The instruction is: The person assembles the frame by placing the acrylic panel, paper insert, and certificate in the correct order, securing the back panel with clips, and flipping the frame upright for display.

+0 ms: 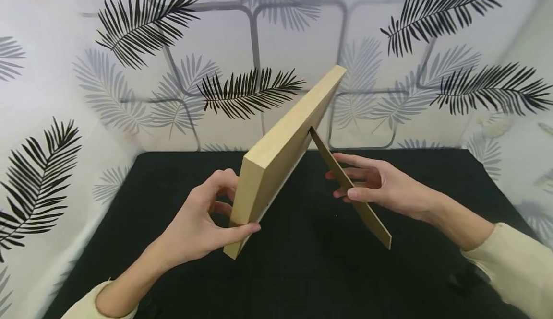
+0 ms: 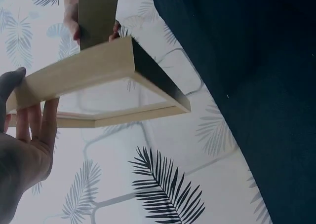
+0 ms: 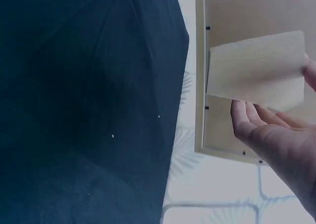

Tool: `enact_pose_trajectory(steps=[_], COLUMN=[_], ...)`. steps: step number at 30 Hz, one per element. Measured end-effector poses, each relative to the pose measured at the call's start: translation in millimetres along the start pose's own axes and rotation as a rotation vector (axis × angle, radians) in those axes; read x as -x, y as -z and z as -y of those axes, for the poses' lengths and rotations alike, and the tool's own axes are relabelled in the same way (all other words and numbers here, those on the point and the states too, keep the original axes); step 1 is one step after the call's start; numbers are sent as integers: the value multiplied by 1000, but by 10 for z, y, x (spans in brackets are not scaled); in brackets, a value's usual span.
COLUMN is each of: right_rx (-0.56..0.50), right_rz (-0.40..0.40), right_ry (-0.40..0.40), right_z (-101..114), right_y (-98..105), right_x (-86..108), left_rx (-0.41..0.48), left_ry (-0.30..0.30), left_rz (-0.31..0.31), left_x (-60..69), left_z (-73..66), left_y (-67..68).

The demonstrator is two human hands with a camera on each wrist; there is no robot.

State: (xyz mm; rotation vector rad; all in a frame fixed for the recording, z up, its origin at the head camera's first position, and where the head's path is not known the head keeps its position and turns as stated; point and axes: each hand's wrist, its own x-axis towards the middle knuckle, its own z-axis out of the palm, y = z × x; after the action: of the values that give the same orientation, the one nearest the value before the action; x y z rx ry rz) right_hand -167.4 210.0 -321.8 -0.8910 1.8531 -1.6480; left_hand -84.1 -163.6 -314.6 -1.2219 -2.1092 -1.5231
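Observation:
A light wooden picture frame [image 1: 294, 122] is held tilted in the air above the black cloth. My left hand [image 1: 203, 223] grips its near lower edge, thumb on the back side and fingers on the other face. From the frame's back a flat brown easel leg [image 1: 373, 223] swings outward. My right hand [image 1: 384, 184] pinches this leg by its edges, between thumb and fingers. In the right wrist view, the leg [image 3: 256, 71] joins the brown backing board [image 3: 224, 130], which has small dark tabs along its rim. The frame's front is turned away in the head view.
A black cloth [image 1: 302, 280] covers the table under both hands. Behind and at the sides hang pale sheets [image 1: 298, 45] printed with dark and grey feathery leaves. Tiny pale specks [image 3: 112, 135] lie on the cloth.

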Motion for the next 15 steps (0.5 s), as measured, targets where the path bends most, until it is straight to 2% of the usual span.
enact_pose_trajectory(steps=[4,9,12,15], right_rx=[22,69,73,73], right_rz=[15,9,-2,-9], right_ry=[12,15,35,61], right_z=[-46,-96,-93,-67], right_y=[53,99,129,163], right_x=[-8,-6,-8,-21], left_rx=[-25,-8,10,-1], left_ry=[4,25,-3,-36], left_rz=[52,153,200,210], left_x=[23,44,28,-3], left_z=[8,0,-32,-76], left_y=[-45,-162,-238,-294])
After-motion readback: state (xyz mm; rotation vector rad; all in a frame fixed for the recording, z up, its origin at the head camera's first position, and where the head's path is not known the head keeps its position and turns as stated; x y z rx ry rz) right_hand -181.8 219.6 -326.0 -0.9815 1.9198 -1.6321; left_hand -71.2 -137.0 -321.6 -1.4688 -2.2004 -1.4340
